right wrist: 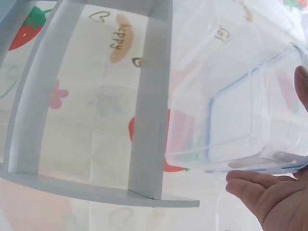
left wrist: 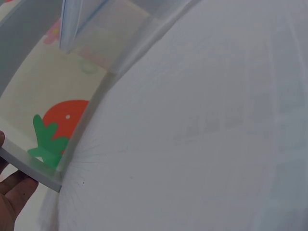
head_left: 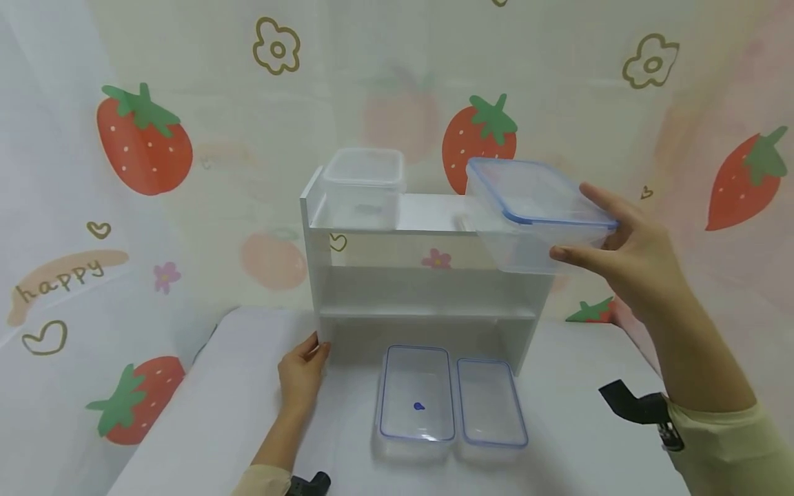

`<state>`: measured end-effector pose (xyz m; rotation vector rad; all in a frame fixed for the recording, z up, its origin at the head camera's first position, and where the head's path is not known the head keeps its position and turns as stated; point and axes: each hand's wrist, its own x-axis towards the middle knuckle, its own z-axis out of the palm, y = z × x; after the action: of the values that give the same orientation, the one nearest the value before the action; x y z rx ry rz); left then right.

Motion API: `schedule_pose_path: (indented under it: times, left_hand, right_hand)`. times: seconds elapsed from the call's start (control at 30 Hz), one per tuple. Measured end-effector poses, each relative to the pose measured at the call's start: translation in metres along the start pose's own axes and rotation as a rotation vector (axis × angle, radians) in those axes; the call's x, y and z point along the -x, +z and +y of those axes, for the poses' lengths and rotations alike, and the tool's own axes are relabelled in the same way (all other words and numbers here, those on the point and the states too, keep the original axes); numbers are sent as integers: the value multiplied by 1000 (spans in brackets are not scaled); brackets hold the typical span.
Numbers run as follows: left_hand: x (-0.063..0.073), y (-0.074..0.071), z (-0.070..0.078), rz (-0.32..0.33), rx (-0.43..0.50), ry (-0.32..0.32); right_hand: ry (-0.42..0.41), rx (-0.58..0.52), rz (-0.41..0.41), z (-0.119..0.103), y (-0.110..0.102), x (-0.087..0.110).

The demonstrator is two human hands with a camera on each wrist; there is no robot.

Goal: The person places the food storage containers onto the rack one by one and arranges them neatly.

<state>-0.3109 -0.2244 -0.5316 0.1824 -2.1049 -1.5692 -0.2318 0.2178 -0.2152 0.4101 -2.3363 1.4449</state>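
My right hand [head_left: 639,255] holds a clear plastic food container [head_left: 540,200] with a blue-rimmed lid by its right end, thumb low and fingers at the lid edge. The container overlaps the right end of the white shelf unit's [head_left: 315,275] top board in the head view. In the right wrist view the container [right wrist: 226,120] appears beside the top board. Low on the unit's left side, my left hand [head_left: 300,375] grips the front edge of the side panel. The left wrist view shows fingers [left wrist: 21,190] on both sides of that panel [left wrist: 36,174].
A clear container with a whitish lid [head_left: 362,200] stands on the top board's left end. Two blue-rimmed containers, a larger one [head_left: 415,379] and a narrower one [head_left: 492,403], sit side by side on the white table [head_left: 583,406]. A strawberry-print curtain [head_left: 217,89] hangs behind.
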Motion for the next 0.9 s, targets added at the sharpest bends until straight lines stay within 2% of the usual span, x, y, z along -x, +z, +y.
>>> schedule_pose_path:
  times: [0.23,0.7,0.9]
  left_hand:
    - [-2,0,1,-2,-4,-9]
    - [1,-1,0,-10,9,-11]
    - [2,-2,3,-13,12,-17]
  right_hand:
    - [-12,77,11,-1,5,-14]
    - [11,-58,12,1,15,-40]
    - [14,-44,3,2,18,-50]
